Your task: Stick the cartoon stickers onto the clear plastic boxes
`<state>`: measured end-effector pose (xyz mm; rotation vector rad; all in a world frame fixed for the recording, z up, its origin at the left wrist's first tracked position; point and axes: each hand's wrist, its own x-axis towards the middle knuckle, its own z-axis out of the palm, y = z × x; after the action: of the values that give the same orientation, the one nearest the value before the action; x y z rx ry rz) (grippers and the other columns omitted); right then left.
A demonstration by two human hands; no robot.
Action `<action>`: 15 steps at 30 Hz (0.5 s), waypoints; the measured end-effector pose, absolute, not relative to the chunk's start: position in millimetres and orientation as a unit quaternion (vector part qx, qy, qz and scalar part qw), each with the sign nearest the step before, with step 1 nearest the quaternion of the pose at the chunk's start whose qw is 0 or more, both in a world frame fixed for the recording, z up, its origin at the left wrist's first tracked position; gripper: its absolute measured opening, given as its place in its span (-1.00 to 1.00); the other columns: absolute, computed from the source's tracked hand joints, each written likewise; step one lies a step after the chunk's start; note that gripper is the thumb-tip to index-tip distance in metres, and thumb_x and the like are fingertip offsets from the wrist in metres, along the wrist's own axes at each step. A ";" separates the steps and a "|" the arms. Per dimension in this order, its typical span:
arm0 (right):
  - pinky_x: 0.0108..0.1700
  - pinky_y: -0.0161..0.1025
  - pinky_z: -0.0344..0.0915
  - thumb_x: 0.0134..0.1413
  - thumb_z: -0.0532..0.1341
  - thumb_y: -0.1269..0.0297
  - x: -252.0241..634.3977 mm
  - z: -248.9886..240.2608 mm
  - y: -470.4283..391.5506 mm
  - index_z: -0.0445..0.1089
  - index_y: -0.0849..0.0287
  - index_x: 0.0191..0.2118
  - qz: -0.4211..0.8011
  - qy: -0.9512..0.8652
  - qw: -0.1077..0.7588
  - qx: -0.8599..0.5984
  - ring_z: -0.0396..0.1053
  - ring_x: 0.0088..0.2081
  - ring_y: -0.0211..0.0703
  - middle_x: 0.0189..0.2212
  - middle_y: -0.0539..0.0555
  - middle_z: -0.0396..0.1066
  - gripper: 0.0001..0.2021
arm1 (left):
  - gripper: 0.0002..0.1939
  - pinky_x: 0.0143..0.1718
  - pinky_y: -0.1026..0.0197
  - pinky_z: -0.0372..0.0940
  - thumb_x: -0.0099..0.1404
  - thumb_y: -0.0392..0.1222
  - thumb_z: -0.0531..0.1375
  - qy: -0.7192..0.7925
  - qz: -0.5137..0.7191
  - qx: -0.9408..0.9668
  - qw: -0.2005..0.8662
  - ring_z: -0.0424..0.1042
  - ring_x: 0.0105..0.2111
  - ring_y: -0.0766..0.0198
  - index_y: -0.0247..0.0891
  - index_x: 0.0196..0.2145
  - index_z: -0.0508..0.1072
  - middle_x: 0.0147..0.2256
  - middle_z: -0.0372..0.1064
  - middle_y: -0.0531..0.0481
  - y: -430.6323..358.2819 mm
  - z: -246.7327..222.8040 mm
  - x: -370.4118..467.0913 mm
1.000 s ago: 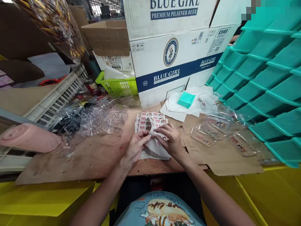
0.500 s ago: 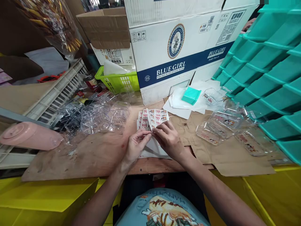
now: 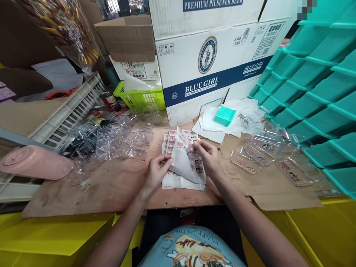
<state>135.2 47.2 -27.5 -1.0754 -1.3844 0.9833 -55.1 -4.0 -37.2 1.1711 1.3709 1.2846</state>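
My left hand pinches the edge of a sticker sheet, which is bent over so its white back faces up. Between the thumb and fingers of my right hand is a small clear printed sticker, held just above the sheet. Beneath lie more sticker sheets with rows of small red and dark prints, in a loose stack on the table. To the right of my right hand are several clear plastic lids, some bearing the same kind of print.
Plain clear plastic covers are heaped on the left, near a pink bottle. White beer cartons stand behind, beside a green basket. Teal containers are stacked at right. A teal piece rests on white papers.
My hands were together at the sheet's edge and have moved apart. The right hand has gone up and right with the sticker; the sheet is now folded over, showing its white back.
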 end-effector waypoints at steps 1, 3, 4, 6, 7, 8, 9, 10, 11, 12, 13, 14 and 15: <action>-0.40 -0.29 0.21 0.27 0.12 0.08 139.0 -26.3 50.3 0.34 0.17 -0.40 0.400 -0.568 0.553 -0.460 0.26 -0.47 -0.24 -0.51 0.00 0.33 -0.70 | -0.74 -0.05 0.06 0.35 0.16 -0.20 0.30 0.575 0.522 0.500 0.384 0.42 -0.15 0.11 -0.26 -0.17 0.59 -0.21 0.45 -0.12 -2.9 -36.6 -55.4; -0.36 -0.27 0.22 0.26 0.13 0.09 143.3 -21.7 53.2 0.33 0.16 -0.38 0.365 -0.546 0.585 -0.476 0.26 -0.44 -0.22 -0.48 0.00 0.33 -0.73 | -0.66 0.13 -0.01 0.23 0.17 -0.28 0.25 0.592 0.517 0.555 0.272 0.32 0.01 0.05 -0.21 -0.07 0.56 -0.10 0.37 -0.15 -1.7 -32.4 -49.0; -0.32 -0.24 0.24 0.25 0.15 0.11 143.3 -18.8 52.5 0.34 0.15 -0.38 0.332 -0.550 0.598 -0.480 0.27 -0.41 -0.20 -0.46 0.01 0.34 -0.75 | -0.63 0.17 -0.03 0.18 0.18 -0.31 0.21 0.584 0.509 0.583 0.245 0.30 0.05 0.05 -0.19 -0.03 0.55 -0.08 0.35 -0.15 -1.3 -29.0 -42.5; -0.18 -0.15 0.26 0.23 0.20 0.19 140.0 -13.5 47.1 0.37 0.14 -0.39 0.247 -0.608 0.595 -0.465 0.29 -0.35 -0.16 -0.43 0.04 0.39 -0.81 | -0.59 0.16 -0.02 0.20 0.20 -0.36 0.15 0.527 0.505 0.606 0.316 0.33 0.03 0.08 -0.20 -0.01 0.54 -0.07 0.35 -0.15 -0.4 -21.3 -26.2; -0.11 -0.10 0.26 0.21 0.21 0.24 138.0 -11.7 42.9 0.41 0.14 -0.38 0.205 -0.654 0.577 -0.444 0.31 -0.31 -0.13 -0.41 0.05 0.42 -0.84 | -0.58 0.14 0.01 0.23 0.19 -0.38 0.13 0.484 0.511 0.590 0.396 0.35 0.02 0.10 -0.20 0.00 0.53 -0.07 0.37 -0.15 0.5 -17.7 -18.4; -0.05 -0.06 0.26 0.20 0.23 0.28 136.6 -10.5 38.4 0.45 0.13 -0.36 0.176 -0.701 0.551 -0.417 0.32 -0.27 -0.10 -0.39 0.07 0.46 -0.88 | -0.56 0.13 0.02 0.25 0.18 -0.39 0.12 0.441 0.519 0.554 0.479 0.37 0.02 0.12 -0.21 0.01 0.52 -0.06 0.39 -0.14 1.4 -14.5 -12.1; -0.02 -0.02 0.26 0.18 0.25 0.29 136.3 -10.1 34.0 0.49 0.12 -0.29 0.168 -0.739 0.523 -0.391 0.34 -0.23 -0.07 -0.35 0.09 0.49 -0.92 | -0.54 0.14 0.04 0.25 0.16 -0.41 0.12 0.402 0.530 0.505 0.550 0.38 0.03 0.13 -0.21 0.01 0.51 -0.04 0.41 -0.14 2.4 -11.8 -8.1; 0.00 0.00 0.26 0.15 0.29 0.28 137.3 -10.2 30.3 0.51 0.11 -0.20 0.190 -0.758 0.501 -0.372 0.35 -0.17 -0.05 -0.28 0.10 0.52 -0.89 | -0.53 0.16 0.04 0.23 0.13 -0.42 0.14 0.372 0.543 0.452 0.602 0.38 0.06 0.13 -0.22 0.00 0.51 -0.02 0.43 -0.13 3.0 -9.6 -6.4; 0.01 0.01 0.28 0.11 0.32 0.26 139.4 -10.7 27.4 0.51 0.09 -0.10 0.230 -0.752 0.495 -0.368 0.37 -0.11 -0.02 -0.21 0.12 0.52 -0.78 | -0.52 0.19 0.04 0.20 0.10 -0.44 0.15 0.350 0.557 0.403 0.636 0.36 0.08 0.13 -0.24 -0.01 0.52 -0.01 0.44 -0.13 3.2 -7.8 -6.7; 0.01 0.00 0.30 0.08 0.35 0.22 142.1 -11.4 25.7 0.48 0.09 -0.01 0.284 -0.723 0.503 -0.379 0.37 -0.07 -0.01 -0.14 0.14 0.52 -0.67 | -0.52 0.22 0.03 0.17 0.07 -0.46 0.17 0.335 0.568 0.365 0.657 0.35 0.11 0.12 -0.25 -0.04 0.53 0.00 0.45 -0.12 2.9 -6.3 -8.2; -0.01 -0.02 0.33 0.06 0.37 0.18 144.7 -12.2 25.0 0.46 0.09 0.04 0.346 -0.676 0.515 -0.397 0.39 -0.06 0.00 -0.11 0.15 0.51 -0.60 | -0.52 0.24 0.02 0.14 0.04 -0.48 0.18 0.323 0.577 0.338 0.670 0.33 0.13 0.11 -0.26 -0.06 0.54 0.01 0.45 -0.12 2.0 -5.2 -10.1; -0.04 -0.04 0.35 0.04 0.37 0.13 146.9 -12.7 25.1 0.45 0.11 0.05 0.408 -0.620 0.525 -0.417 0.42 -0.07 -0.01 -0.10 0.17 0.50 -0.57 | -0.50 0.26 0.01 0.13 0.01 -0.49 0.18 0.312 0.580 0.323 0.680 0.32 0.14 0.10 -0.27 -0.07 0.55 0.01 0.45 -0.11 0.6 -4.3 -11.6; -0.08 -0.08 0.37 0.04 0.37 0.09 148.0 -13.1 25.8 0.47 0.13 0.02 0.463 -0.564 0.531 -0.431 0.44 -0.11 -0.03 -0.12 0.17 0.51 -0.57 | -0.49 0.27 0.00 0.11 -0.01 -0.51 0.18 0.302 0.579 0.318 0.687 0.31 0.15 0.09 -0.27 -0.07 0.55 0.01 0.45 -0.12 -1.3 -3.7 -12.0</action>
<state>148.0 25.8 -13.1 -1.0290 -1.3459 1.1049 -12.0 -1.3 -3.7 0.7124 0.6767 1.2970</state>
